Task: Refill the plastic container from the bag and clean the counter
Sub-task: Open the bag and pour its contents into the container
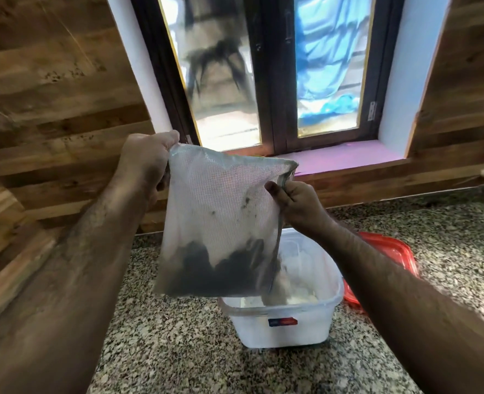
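A translucent mesh-textured bag (pixel 221 217) hangs above the counter, with dark granular contents gathered at its bottom. My left hand (pixel 147 163) pinches its upper left corner. My right hand (pixel 297 206) grips its upper right edge. The bag's lower right corner tips over a clear plastic container (pixel 286 325), and dark material streams from it into the container, blurred. The container holds a pale powder and stands open on the speckled granite counter (pixel 178 351).
A red lid (pixel 388 251) lies on the counter just behind and right of the container, partly hidden by my right forearm. A wood-panelled wall (pixel 50 109) rises at the left. A window (pixel 269 72) with a purple sill is at the back.
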Demonstrator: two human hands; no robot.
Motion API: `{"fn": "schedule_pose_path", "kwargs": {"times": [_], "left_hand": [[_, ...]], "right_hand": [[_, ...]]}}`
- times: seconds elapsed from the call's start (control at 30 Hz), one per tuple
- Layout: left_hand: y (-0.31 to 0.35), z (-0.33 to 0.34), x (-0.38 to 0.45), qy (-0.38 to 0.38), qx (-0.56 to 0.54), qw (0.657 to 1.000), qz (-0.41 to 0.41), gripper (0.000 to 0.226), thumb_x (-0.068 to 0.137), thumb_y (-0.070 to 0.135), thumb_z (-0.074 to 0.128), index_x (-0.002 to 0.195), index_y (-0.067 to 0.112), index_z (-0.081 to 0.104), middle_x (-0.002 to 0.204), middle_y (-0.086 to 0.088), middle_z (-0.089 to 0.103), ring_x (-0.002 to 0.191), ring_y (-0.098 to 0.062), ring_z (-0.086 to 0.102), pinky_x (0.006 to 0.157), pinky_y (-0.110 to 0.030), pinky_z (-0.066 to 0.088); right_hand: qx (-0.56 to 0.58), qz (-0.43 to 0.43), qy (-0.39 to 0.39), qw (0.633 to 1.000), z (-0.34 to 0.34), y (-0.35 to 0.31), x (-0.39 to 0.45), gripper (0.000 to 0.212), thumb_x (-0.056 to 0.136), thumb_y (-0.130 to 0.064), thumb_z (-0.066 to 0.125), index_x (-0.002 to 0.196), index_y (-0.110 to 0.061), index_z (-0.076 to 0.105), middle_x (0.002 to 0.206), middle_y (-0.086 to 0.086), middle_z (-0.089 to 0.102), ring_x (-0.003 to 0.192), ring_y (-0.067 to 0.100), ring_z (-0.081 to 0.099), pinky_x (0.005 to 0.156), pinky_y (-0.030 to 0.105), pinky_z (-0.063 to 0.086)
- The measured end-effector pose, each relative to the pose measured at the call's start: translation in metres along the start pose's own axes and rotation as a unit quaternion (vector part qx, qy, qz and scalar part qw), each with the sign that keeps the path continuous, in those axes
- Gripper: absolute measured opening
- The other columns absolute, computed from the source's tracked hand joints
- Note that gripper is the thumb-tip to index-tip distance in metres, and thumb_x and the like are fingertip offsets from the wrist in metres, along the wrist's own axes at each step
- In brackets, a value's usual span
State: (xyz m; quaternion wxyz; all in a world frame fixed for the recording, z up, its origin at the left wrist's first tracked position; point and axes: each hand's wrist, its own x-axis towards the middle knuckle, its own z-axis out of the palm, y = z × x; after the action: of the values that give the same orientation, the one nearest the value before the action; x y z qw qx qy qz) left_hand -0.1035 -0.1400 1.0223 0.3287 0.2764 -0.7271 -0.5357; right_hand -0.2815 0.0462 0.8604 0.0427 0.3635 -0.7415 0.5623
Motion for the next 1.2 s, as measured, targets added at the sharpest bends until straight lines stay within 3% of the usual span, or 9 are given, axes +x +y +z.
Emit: {"fn": "schedule_pose_path", "kwargs": {"times": [0.13, 0.27, 0.43, 0.57, 0.67, 0.8, 0.93, 1.03, 1.2], "left_hand": [[0.004, 0.013, 0.009, 0.009, 0.078, 0.997, 0.026, 0.034, 0.105, 0.026, 0.067, 0.118, -0.006, 0.074, 0.093, -0.014, 0.073, 0.076, -0.026, 0.069, 0.064, -0.037, 0.056], [0.008, 0.024, 0.019, 0.003, 0.174, 0.984, 0.025, 0.049, 0.089, 0.034, 0.072, 0.12, -0.005, 0.072, 0.125, -0.028, 0.074, 0.118, -0.048, 0.07, 0.099, -0.056, 0.06], [0.009, 0.041, 0.024, -0.023, 0.244, 0.968, 0.056, 0.047, 0.088, 0.038, 0.068, 0.106, -0.004, 0.075, 0.114, -0.024, 0.077, 0.109, -0.044, 0.073, 0.097, -0.053, 0.061], [0.006, 0.054, 0.026, -0.032, 0.283, 0.955, 0.084, 0.039, 0.086, 0.038, 0.066, 0.093, 0.0, 0.075, 0.098, -0.015, 0.076, 0.096, -0.036, 0.073, 0.087, -0.05, 0.061], [0.007, 0.065, 0.023, -0.037, 0.332, 0.934, 0.124, 0.035, 0.093, 0.03, 0.062, 0.081, -0.003, 0.068, 0.082, -0.014, 0.067, 0.084, -0.036, 0.067, 0.063, -0.036, 0.044], [0.002, 0.079, 0.025, -0.022, 0.353, 0.924, 0.141, 0.03, 0.093, 0.025, 0.062, 0.073, 0.002, 0.061, 0.074, -0.009, 0.062, 0.067, -0.024, 0.055, 0.058, -0.034, 0.034], [-0.003, 0.089, 0.028, -0.02, 0.391, 0.906, 0.158, 0.031, 0.094, 0.027, 0.06, 0.069, 0.009, 0.053, 0.071, -0.005, 0.057, 0.062, -0.016, 0.049, 0.055, -0.031, 0.03], [-0.009, 0.094, 0.028, -0.031, 0.4, 0.901, 0.166, 0.032, 0.095, 0.025, 0.058, 0.068, 0.009, 0.054, 0.07, -0.005, 0.058, 0.062, -0.018, 0.05, 0.055, -0.031, 0.031], [-0.008, 0.103, 0.028, -0.06, 0.439, 0.884, 0.151, 0.04, 0.098, 0.041, 0.054, 0.07, 0.014, 0.05, 0.071, -0.006, 0.055, 0.068, -0.024, 0.051, 0.07, -0.036, 0.046]], "right_hand": [[0.023, 0.04, -0.01, 0.999, -0.004, 0.006, -0.008, 0.08, 0.093, -0.079, 0.053, 0.069, -0.003, 0.06, 0.068, 0.018, 0.064, 0.063, 0.041, 0.065, 0.056, 0.056, 0.056], [-0.019, 0.058, -0.008, 0.998, -0.009, 0.013, -0.016, 0.086, 0.09, -0.083, 0.046, 0.069, -0.001, 0.057, 0.066, 0.013, 0.062, 0.06, 0.03, 0.064, 0.06, 0.053, 0.057], [0.028, 0.128, -0.023, 0.991, -0.009, 0.024, -0.027, 0.06, 0.104, -0.065, 0.049, 0.094, -0.01, 0.071, 0.093, 0.007, 0.073, 0.09, 0.03, 0.073, 0.079, 0.053, 0.063], [0.137, 0.203, -0.053, 0.968, -0.014, 0.023, -0.029, 0.028, 0.113, -0.041, 0.048, 0.115, -0.021, 0.067, 0.108, -0.002, 0.07, 0.096, 0.015, 0.066, 0.065, 0.02, 0.053], [0.165, 0.256, -0.06, 0.95, -0.016, 0.024, -0.034, 0.025, 0.114, -0.037, 0.045, 0.124, -0.023, 0.062, 0.114, 0.0, 0.07, 0.101, 0.021, 0.065, 0.075, 0.034, 0.052], [0.161, 0.303, -0.061, 0.937, -0.021, 0.022, -0.039, 0.023, 0.115, -0.036, 0.042, 0.128, -0.025, 0.058, 0.118, 0.001, 0.069, 0.103, 0.022, 0.067, 0.093, 0.047, 0.052], [-0.027, 0.355, -0.072, 0.932, -0.035, 0.026, -0.036, 0.033, 0.105, -0.048, 0.059, 0.106, -0.016, 0.07, 0.104, 0.005, 0.074, 0.092, 0.025, 0.071, 0.079, 0.04, 0.056], [-0.216, 0.295, 0.062, 0.929, -0.054, 0.02, -0.029, 0.031, 0.093, -0.04, 0.07, 0.107, -0.013, 0.067, 0.106, 0.008, 0.069, 0.088, 0.027, 0.065, 0.073, 0.033, 0.049], [-0.188, 0.103, 0.092, 0.972, -0.054, -0.004, -0.019, 0.037, 0.099, -0.033, 0.061, 0.132, -0.017, 0.063, 0.132, 0.006, 0.063, 0.114, 0.023, 0.061, 0.099, 0.049, 0.056]]}}
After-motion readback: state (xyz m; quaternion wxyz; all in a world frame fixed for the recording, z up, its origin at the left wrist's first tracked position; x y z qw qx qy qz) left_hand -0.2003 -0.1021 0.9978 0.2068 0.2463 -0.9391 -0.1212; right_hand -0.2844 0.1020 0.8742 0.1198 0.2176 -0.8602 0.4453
